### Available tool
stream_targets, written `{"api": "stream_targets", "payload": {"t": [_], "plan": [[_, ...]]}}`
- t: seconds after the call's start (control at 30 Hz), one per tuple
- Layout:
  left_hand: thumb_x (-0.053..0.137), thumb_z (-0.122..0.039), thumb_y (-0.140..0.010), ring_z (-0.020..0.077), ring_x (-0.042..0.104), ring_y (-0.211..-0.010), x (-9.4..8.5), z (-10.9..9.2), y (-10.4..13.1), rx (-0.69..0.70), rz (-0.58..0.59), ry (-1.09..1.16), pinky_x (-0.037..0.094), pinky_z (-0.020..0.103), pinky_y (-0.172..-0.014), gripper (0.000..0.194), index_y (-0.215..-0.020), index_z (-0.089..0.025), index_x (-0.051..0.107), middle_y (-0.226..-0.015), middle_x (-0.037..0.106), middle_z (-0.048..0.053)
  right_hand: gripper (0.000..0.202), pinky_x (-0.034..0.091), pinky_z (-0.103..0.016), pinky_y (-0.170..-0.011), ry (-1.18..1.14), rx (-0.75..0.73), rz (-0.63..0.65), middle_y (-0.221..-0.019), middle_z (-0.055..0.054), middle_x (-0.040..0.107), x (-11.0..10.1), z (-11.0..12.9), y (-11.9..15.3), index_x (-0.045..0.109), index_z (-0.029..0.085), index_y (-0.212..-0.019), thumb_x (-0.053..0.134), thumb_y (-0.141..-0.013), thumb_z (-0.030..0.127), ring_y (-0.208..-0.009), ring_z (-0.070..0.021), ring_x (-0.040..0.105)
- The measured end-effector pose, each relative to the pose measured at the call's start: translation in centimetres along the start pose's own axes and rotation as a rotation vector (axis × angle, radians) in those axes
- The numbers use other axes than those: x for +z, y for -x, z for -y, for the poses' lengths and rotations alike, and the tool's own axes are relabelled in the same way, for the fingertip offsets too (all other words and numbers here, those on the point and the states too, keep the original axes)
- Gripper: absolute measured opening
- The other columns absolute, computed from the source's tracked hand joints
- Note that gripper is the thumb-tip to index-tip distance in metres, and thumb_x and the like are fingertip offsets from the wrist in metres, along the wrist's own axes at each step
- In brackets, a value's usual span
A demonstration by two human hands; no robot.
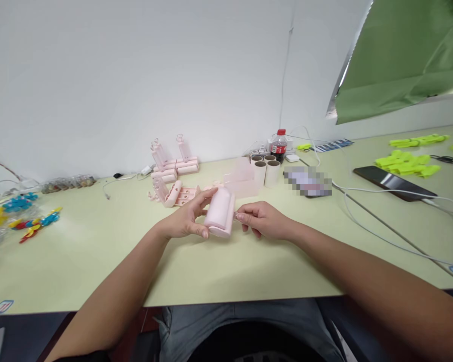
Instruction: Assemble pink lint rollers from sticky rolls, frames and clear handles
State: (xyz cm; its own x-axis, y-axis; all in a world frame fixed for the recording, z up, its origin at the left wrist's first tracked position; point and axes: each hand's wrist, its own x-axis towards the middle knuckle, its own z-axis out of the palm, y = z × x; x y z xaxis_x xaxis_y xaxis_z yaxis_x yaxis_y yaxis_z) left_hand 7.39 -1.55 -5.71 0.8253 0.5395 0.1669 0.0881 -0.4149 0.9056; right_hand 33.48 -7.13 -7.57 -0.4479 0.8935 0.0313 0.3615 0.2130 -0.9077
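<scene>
A pale pink plastic holder with a rounded, cylinder-like body (219, 211) is tilted above the table in front of me. My left hand (186, 217) grips it from the left, with the thumb near its lower end and the fingers behind it. At its right side, my right hand (262, 219) is closed in a pinch at a small part too small to make out. Behind my left hand lie pink plastic parts (183, 195), one with round holes. Translucent pink pieces (241, 178) rest just beyond the holder.
More pink parts (175, 168) stand by the wall. White rolls with cardboard cores (272, 173), a cola bottle (278, 146) and a blurred phone (307, 181) are to the right. Farther right are a dark phone (394, 183), cables and yellow strips (406, 163). Colourful toy pieces (20, 203) lie left.
</scene>
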Motion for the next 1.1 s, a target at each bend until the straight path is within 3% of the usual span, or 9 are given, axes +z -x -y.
{"api": "stream_targets", "payload": {"t": [0.2, 0.33, 0.4, 0.5, 0.6, 0.7, 0.83, 0.97, 1.1], "plan": [[0.075, -0.062, -0.068, 0.0383, 0.019, -0.147, -0.2, 0.3, 0.3, -0.058, -0.003, -0.163, 0.024, 0.057, -0.115, 0.107, -0.155, -0.038, 0.016, -0.164, 0.009, 0.009, 0.043, 0.038, -0.021, -0.042, -0.017, 0.043, 0.006, -0.071, 0.0, 0.063, 0.1, -0.3, -0.1, 0.057, 0.017, -0.076, 0.051, -0.089, 0.058, -0.041, -0.0067, 0.049], [0.079, -0.062, -0.064, 0.0412, 0.01, -0.147, 0.6, -2.4, 0.2, 0.064, -0.184, -0.596, 0.021, 0.056, -0.116, 0.111, -0.155, -0.038, 0.019, -0.162, 0.013, 0.009, 0.041, 0.036, -0.022, -0.039, -0.152, 0.126, -0.19, -0.059, 0.002, 0.059, 0.3, 0.6, -0.3, 0.056, 0.018, -0.072, 0.058, -0.085, 0.058, -0.039, -0.0074, 0.046], [0.077, -0.057, -0.07, 0.0393, 0.028, -0.139, 2.1, -4.1, -0.2, 0.186, -0.295, -0.806, 0.028, 0.053, -0.111, 0.096, -0.151, -0.035, 0.03, -0.153, 0.03, 0.013, 0.036, 0.039, -0.023, -0.041, -0.322, 0.16, -0.234, -0.06, 0.001, 0.059, 0.2, 1.0, -0.3, 0.057, 0.018, -0.075, 0.065, -0.081, 0.053, -0.042, -0.0092, 0.05], [0.062, -0.037, -0.088, 0.0299, 0.051, -0.111, 5.6, -5.1, -1.4, 0.292, -0.192, -1.082, 0.037, 0.049, -0.098, 0.053, -0.139, -0.03, 0.049, -0.121, 0.057, 0.011, 0.03, 0.047, -0.025, -0.051, -0.614, 0.124, -0.161, -0.07, -0.001, 0.064, 0.1, 1.4, -0.3, 0.06, 0.018, -0.083, 0.074, -0.073, 0.043, -0.056, -0.0133, 0.06], [0.048, -0.019, -0.092, 0.0272, 0.051, -0.1, 8.5, -4.3, -3.0, 0.369, -0.123, -1.269, 0.04, 0.045, -0.085, 0.039, -0.13, -0.024, 0.054, -0.108, 0.06, 0.011, 0.028, 0.047, -0.025, -0.055, -0.757, 0.083, -0.149, -0.07, 0.0, 0.062, 0.2, 1.6, -0.2, 0.06, 0.017, -0.083, 0.073, -0.074, 0.04, -0.061, -0.0133, 0.058], [0.038, -0.016, -0.096, 0.0246, 0.053, -0.088, 8.8, -3.5, -4.6, 0.484, -0.139, -1.337, 0.039, 0.041, -0.075, 0.03, -0.109, -0.022, 0.064, -0.093, 0.061, 0.009, 0.025, 0.045, -0.023, -0.053, -0.783, 0.083, -0.198, -0.068, 0.001, 0.06, 0.4, 1.8, -0.1, 0.058, 0.018, -0.082, 0.072, -0.076, 0.038, -0.06, -0.0124, 0.056], [0.046, -0.029, -0.096, 0.0196, 0.056, -0.081, 4.9, -5.3, -6.7, 0.544, -0.178, -1.173, 0.042, 0.035, -0.072, 0.02, -0.098, -0.023, 0.065, -0.087, 0.063, 0.006, 0.026, 0.054, -0.03, -0.066, -0.785, 0.032, -0.233, -0.081, -0.004, 0.069, 0.3, 2.0, 0.1, 0.06, 0.019, -0.093, 0.063, -0.085, 0.044, -0.072, -0.0175, 0.066], [0.06, -0.043, -0.089, 0.0182, 0.061, -0.09, -1.9, -8.4, -8.4, 0.347, -0.553, -0.859, 0.049, 0.029, -0.072, 0.025, -0.085, -0.019, 0.063, -0.093, 0.064, 0.006, 0.035, 0.057, -0.037, -0.072, -0.749, 0.017, -0.251, -0.086, -0.007, 0.072, -0.2, 2.1, 0.3, 0.055, 0.021, -0.109, 0.057, -0.09, 0.05, -0.076, -0.021, 0.071], [0.066, -0.046, -0.083, 0.0132, 0.063, -0.069, -8.8, -9.0, -9.8, 0.13, -0.794, -0.624, 0.05, 0.025, -0.058, 0.03, -0.086, -0.017, 0.06, -0.081, 0.063, 0.003, 0.031, 0.058, -0.034, -0.068, -0.655, 0.023, -0.262, -0.082, -0.005, 0.071, -0.1, 2.0, 0.5, 0.057, 0.021, -0.107, 0.063, -0.087, 0.044, -0.07, -0.0177, 0.069]]}}
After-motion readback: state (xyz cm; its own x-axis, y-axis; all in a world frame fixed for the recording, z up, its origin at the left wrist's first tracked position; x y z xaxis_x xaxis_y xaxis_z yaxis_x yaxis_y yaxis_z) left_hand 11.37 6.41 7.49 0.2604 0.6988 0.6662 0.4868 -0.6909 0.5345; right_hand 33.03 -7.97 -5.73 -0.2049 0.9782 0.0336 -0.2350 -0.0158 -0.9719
